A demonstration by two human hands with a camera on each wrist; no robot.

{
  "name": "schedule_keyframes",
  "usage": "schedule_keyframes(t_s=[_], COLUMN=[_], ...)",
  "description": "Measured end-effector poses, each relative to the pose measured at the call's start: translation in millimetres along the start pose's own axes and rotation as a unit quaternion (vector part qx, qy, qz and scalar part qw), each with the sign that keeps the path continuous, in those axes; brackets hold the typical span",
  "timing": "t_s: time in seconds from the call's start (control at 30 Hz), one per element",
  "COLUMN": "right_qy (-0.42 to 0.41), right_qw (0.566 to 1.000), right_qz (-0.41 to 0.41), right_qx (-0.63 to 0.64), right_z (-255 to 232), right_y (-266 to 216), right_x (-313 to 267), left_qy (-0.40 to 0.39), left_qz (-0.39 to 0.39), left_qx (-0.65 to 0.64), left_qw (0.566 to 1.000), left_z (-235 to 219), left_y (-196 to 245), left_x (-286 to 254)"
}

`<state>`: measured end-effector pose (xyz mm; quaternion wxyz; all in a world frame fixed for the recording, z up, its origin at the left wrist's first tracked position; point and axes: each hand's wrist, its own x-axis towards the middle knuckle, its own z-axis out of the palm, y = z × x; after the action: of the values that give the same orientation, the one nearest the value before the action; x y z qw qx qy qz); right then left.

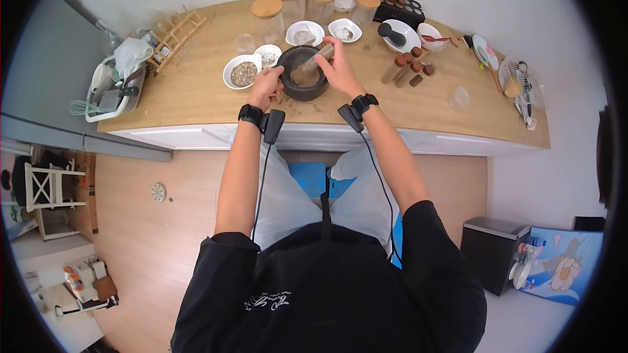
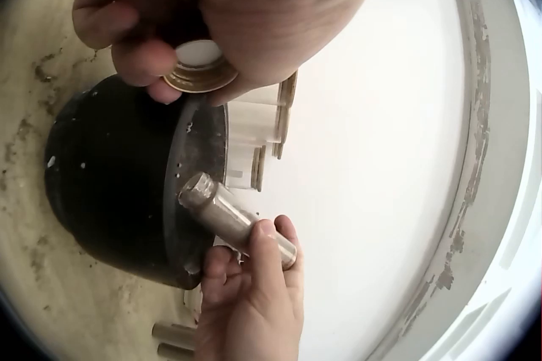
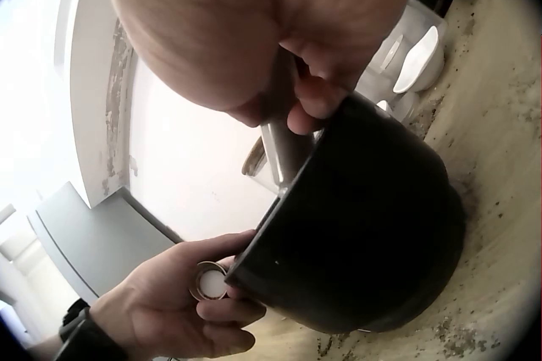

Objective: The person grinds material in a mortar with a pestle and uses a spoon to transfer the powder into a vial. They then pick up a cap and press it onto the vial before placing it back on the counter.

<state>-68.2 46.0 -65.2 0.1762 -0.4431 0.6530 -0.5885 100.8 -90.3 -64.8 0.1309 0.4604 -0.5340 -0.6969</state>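
A dark stone mortar (image 1: 305, 95) stands near the counter's front edge, with brown powder (image 1: 306, 77) inside. My right hand (image 1: 341, 70) grips a small clear spice bottle (image 2: 241, 224), tilted with its uncapped mouth over the bowl. Brown residue coats the bottle's glass. At the mortar's left side, my left hand (image 1: 265, 86) holds a gold-rimmed screw cap (image 2: 201, 73) with a white liner, its fingertips right at the mortar's rim. White dishes stand close by: one with brown seeds or flakes (image 1: 244, 74), another with pale bits (image 1: 269, 56).
Wood-lidded glass jars (image 1: 268, 23) line the back wall. Right of the mortar stand several brown-capped bottles (image 1: 399, 68) and a white bowl with a dark pestle (image 1: 394, 35). A dish rack (image 1: 121, 95) sits far left, utensils (image 1: 517, 85) far right. Powder is scattered on the counter (image 1: 190, 85).
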Motion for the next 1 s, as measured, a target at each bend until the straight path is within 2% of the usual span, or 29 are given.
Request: schedule_keyframes(t_s=[0.07, 0.13, 0.23, 0.3, 0.33, 0.4, 0.43, 0.5, 0.53, 0.6, 0.63, 0.7, 0.73, 0.8, 0.83, 0.9, 1.0], right_qy=[-0.006, -0.015, 0.025, -0.037, -0.035, 0.074, 0.078, 0.022, 0.022, 0.093, 0.094, 0.008, 0.008, 0.078, 0.078, 0.067, 0.077], right_qw=[1.0, 0.998, 0.997, 0.991, 0.991, 0.994, 0.993, 0.995, 0.995, 0.991, 0.991, 0.991, 0.991, 0.985, 0.984, 0.967, 0.978], right_qz=[-0.002, -0.01, -0.04, 0.0, 0.0, -0.039, -0.039, 0.0, 0.0, -0.041, -0.043, -0.018, -0.017, -0.08, -0.084, -0.178, -0.144], right_qx=[-0.03, -0.061, -0.068, -0.127, -0.125, -0.076, -0.078, -0.101, -0.102, -0.084, -0.085, -0.133, -0.132, -0.132, -0.134, -0.172, -0.129], right_z=[0.8, 3.6, 9.0, 4.1, 7.4, 14.3, 13.1, 10.9, 13.5, 17.9, 15.4, 12.7, 14.2, 14.9, 13.7, 14.2, 16.5], right_y=[-1.8, -5.1, -9.8, -17.0, -15.8, -12.9, -15.1, -20.6, -17.7, -12.1, -15.8, -22.6, -16.4, -5.3, -5.8, -5.1, -15.9], right_x=[-2.7, 1.4, -5.1, -4.1, -4.7, -7.7, -9.6, -9.4, -9.2, -9.8, -8.4, -9.0, -9.1, -3.9, 0.7, 4.3, 6.2], left_qy=[-0.006, 0.004, 0.031, 0.046, 0.046, 0.041, 0.038, 0.036, 0.037, 0.037, 0.039, 0.044, 0.043, 0.039, 0.034, 0.031, 0.03], left_qz=[-0.015, 0.002, 0.023, 0.038, 0.039, 0.038, 0.037, 0.04, 0.045, 0.048, 0.048, 0.048, 0.043, 0.041, 0.043, 0.042, 0.039], left_qx=[-0.023, -0.015, -0.005, -0.007, -0.019, -0.029, -0.03, -0.036, -0.037, -0.039, -0.038, -0.036, -0.039, -0.045, -0.044, -0.043, -0.054], left_qw=[1.0, 1.0, 0.999, 0.998, 0.998, 0.998, 0.998, 0.998, 0.998, 0.997, 0.997, 0.997, 0.997, 0.997, 0.998, 0.998, 0.997], left_z=[-0.6, 2.1, 7.2, 8.4, 7.8, 9.7, 9.0, 8.6, 8.0, 9.5, 10.2, 8.0, 7.4, 8.9, 8.2, 5.7, 6.7], left_y=[-1.4, -1.7, -11.1, -11.4, -12.2, -15.2, -16.0, -14.6, -15.8, -20.2, -19.3, -18.0, -18.2, -16.6, -15.7, -17.3, -14.6], left_x=[-0.6, 0.3, -2.7, -1.3, -3.0, -6.7, -6.0, -2.3, -2.4, -3.8, -3.6, -3.8, -5.0, -6.0, -5.6, -6.1, -6.0])
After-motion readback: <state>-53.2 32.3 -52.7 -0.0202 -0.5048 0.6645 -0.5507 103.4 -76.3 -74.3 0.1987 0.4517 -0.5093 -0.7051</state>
